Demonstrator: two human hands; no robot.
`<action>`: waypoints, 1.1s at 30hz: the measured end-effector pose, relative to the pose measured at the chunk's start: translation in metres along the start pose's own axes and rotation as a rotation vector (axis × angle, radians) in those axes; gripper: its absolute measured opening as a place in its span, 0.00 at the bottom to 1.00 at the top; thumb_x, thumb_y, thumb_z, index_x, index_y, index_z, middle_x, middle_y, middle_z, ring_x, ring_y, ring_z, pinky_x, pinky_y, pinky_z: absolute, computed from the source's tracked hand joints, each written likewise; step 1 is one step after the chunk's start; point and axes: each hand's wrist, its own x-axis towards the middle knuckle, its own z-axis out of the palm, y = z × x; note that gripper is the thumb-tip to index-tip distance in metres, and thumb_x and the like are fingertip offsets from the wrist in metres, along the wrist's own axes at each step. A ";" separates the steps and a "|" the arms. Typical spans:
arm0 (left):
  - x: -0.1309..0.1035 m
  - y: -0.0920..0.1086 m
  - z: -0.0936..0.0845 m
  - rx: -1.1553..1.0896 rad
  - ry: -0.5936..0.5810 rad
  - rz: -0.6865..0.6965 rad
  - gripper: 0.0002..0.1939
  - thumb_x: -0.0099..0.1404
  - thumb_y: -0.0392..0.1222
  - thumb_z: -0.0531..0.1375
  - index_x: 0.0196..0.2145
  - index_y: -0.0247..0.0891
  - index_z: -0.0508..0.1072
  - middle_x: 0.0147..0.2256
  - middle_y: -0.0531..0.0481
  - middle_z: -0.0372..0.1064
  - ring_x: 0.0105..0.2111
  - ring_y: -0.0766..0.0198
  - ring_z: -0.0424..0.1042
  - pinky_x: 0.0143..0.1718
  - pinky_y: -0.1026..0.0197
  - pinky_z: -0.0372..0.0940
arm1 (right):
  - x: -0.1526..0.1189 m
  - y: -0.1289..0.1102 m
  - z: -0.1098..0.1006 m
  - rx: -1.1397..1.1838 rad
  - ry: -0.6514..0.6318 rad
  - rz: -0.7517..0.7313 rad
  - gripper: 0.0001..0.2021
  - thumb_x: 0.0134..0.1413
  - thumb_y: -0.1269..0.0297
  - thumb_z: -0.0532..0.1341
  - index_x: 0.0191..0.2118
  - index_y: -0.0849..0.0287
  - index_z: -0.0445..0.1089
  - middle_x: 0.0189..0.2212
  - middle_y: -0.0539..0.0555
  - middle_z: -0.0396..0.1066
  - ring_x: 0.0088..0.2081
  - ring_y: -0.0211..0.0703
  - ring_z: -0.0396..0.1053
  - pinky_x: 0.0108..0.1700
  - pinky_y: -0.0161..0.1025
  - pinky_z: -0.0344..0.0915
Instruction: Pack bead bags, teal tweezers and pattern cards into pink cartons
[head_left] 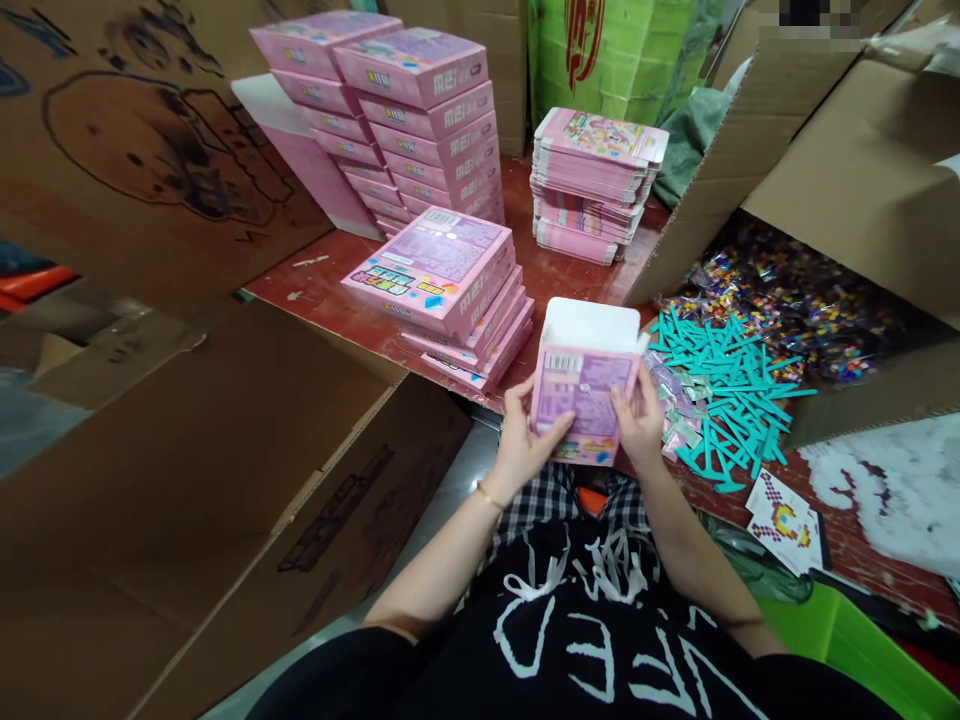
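Between my two hands is a pink and purple cardboard box [581,395], its white top flap standing up at the far end. My left hand [529,430] grips its left side, with the thumb across the printed face. On the right edge, my right hand [639,415] holds it with the thumb on the print. Just left of it rises a short stack of closed pink boxes [442,280]. Close to my right hand lie small shiny packets [679,400] and a pile of teal plastic sticks [739,390].
Taller stacks of pink boxes [427,110] stand behind, beside a pile of flat box blanks [596,180]. An open carton [847,150] on the right contains many colourful bead bags [802,290]. Printed cards [784,520] lie near the table edge. A large open carton [225,480] stands left.
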 end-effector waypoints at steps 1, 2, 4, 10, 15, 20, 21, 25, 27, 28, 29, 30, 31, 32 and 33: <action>-0.008 0.013 -0.005 -0.060 -0.018 0.010 0.37 0.62 0.48 0.64 0.62 0.40 0.51 0.54 0.39 0.64 0.53 0.54 0.68 0.54 0.52 0.63 | -0.003 -0.015 -0.010 0.091 -0.030 -0.007 0.31 0.62 0.55 0.55 0.68 0.52 0.47 0.61 0.62 0.60 0.61 0.52 0.62 0.58 0.53 0.65; -0.015 0.025 -0.010 -0.101 -0.026 0.024 0.39 0.62 0.48 0.63 0.63 0.41 0.47 0.53 0.39 0.64 0.51 0.54 0.69 0.53 0.52 0.64 | -0.005 -0.030 -0.022 0.168 -0.078 -0.014 0.33 0.61 0.55 0.56 0.68 0.51 0.43 0.61 0.61 0.61 0.59 0.52 0.65 0.55 0.51 0.68; -0.026 0.044 -0.018 -0.119 -0.004 0.066 0.44 0.62 0.47 0.63 0.66 0.44 0.40 0.54 0.41 0.64 0.51 0.54 0.69 0.54 0.52 0.64 | -0.012 -0.051 -0.046 0.266 -0.246 -0.006 0.38 0.58 0.55 0.60 0.68 0.48 0.41 0.59 0.60 0.63 0.54 0.52 0.70 0.49 0.47 0.72; -0.042 0.030 0.001 0.022 -0.213 0.046 0.10 0.63 0.49 0.61 0.36 0.39 0.71 0.36 0.47 0.69 0.39 0.58 0.69 0.45 0.55 0.64 | -0.053 -0.033 -0.079 0.182 -0.423 0.078 0.08 0.57 0.53 0.59 0.31 0.49 0.68 0.23 0.48 0.67 0.25 0.46 0.67 0.24 0.41 0.66; -0.069 0.005 0.041 -0.262 -0.097 -0.116 0.32 0.56 0.49 0.68 0.53 0.40 0.59 0.50 0.42 0.64 0.44 0.58 0.69 0.45 0.56 0.65 | -0.088 -0.004 -0.092 0.058 -0.212 0.141 0.21 0.58 0.53 0.58 0.17 0.52 0.57 0.17 0.48 0.55 0.21 0.46 0.58 0.22 0.43 0.60; -0.083 0.017 0.050 -0.224 -0.159 -0.170 0.15 0.61 0.53 0.62 0.34 0.38 0.68 0.34 0.49 0.69 0.38 0.60 0.70 0.44 0.56 0.64 | -0.097 -0.009 -0.099 0.223 -0.139 0.266 0.13 0.54 0.52 0.63 0.40 0.54 0.71 0.39 0.56 0.74 0.39 0.52 0.72 0.40 0.48 0.69; -0.083 0.019 0.050 -0.222 -0.164 -0.170 0.16 0.61 0.53 0.62 0.30 0.37 0.66 0.31 0.50 0.68 0.35 0.61 0.69 0.43 0.56 0.64 | -0.097 -0.012 -0.096 0.283 -0.091 0.290 0.19 0.52 0.53 0.65 0.48 0.55 0.68 0.43 0.58 0.74 0.43 0.52 0.73 0.44 0.48 0.69; -0.082 0.023 0.051 -0.303 -0.086 -0.089 0.20 0.56 0.53 0.67 0.32 0.39 0.63 0.33 0.50 0.69 0.37 0.61 0.71 0.44 0.56 0.64 | -0.099 -0.022 -0.088 0.427 0.101 0.283 0.41 0.44 0.58 0.71 0.62 0.53 0.51 0.33 0.51 0.75 0.39 0.46 0.75 0.49 0.49 0.68; -0.082 0.024 0.052 -0.382 -0.081 -0.088 0.26 0.51 0.51 0.71 0.37 0.40 0.61 0.34 0.51 0.70 0.37 0.60 0.72 0.45 0.56 0.64 | -0.098 -0.024 -0.091 0.384 0.060 0.341 0.32 0.44 0.56 0.71 0.55 0.55 0.62 0.29 0.51 0.76 0.37 0.47 0.75 0.46 0.47 0.69; -0.082 0.025 0.053 -0.392 -0.093 -0.100 0.28 0.50 0.51 0.72 0.39 0.40 0.61 0.33 0.52 0.70 0.36 0.61 0.71 0.44 0.56 0.64 | -0.096 -0.025 -0.094 0.351 0.003 0.387 0.25 0.45 0.54 0.70 0.49 0.56 0.68 0.29 0.53 0.76 0.36 0.48 0.75 0.44 0.46 0.70; -0.082 0.027 0.053 -0.380 -0.109 -0.110 0.27 0.50 0.51 0.72 0.39 0.40 0.62 0.32 0.52 0.70 0.35 0.62 0.71 0.44 0.56 0.64 | -0.092 -0.026 -0.098 0.319 -0.063 0.427 0.20 0.45 0.52 0.70 0.42 0.58 0.72 0.31 0.56 0.77 0.37 0.49 0.75 0.42 0.44 0.71; -0.080 0.028 0.053 -0.355 -0.119 -0.122 0.26 0.51 0.51 0.71 0.40 0.39 0.64 0.33 0.52 0.70 0.35 0.62 0.70 0.43 0.57 0.64 | -0.088 -0.026 -0.103 0.291 -0.132 0.454 0.18 0.45 0.50 0.70 0.37 0.59 0.74 0.34 0.58 0.77 0.38 0.50 0.75 0.42 0.43 0.71; -0.078 0.029 0.053 -0.335 -0.123 -0.144 0.24 0.52 0.51 0.70 0.40 0.38 0.66 0.34 0.51 0.70 0.34 0.63 0.69 0.42 0.58 0.63 | -0.083 -0.026 -0.108 0.273 -0.196 0.476 0.17 0.44 0.50 0.70 0.34 0.59 0.76 0.36 0.59 0.78 0.39 0.51 0.75 0.42 0.42 0.71; -0.076 0.029 0.052 -0.329 -0.126 -0.175 0.22 0.54 0.52 0.68 0.40 0.38 0.68 0.34 0.51 0.70 0.34 0.63 0.68 0.41 0.59 0.63 | -0.077 -0.026 -0.112 0.267 -0.252 0.499 0.18 0.43 0.50 0.70 0.34 0.59 0.78 0.37 0.59 0.78 0.40 0.51 0.75 0.42 0.42 0.71; -0.074 0.029 0.052 -0.336 -0.132 -0.210 0.21 0.54 0.53 0.67 0.39 0.37 0.70 0.34 0.51 0.69 0.33 0.64 0.68 0.40 0.59 0.63 | -0.071 -0.025 -0.116 0.272 -0.304 0.531 0.18 0.42 0.49 0.71 0.34 0.59 0.79 0.38 0.59 0.78 0.40 0.52 0.75 0.42 0.41 0.71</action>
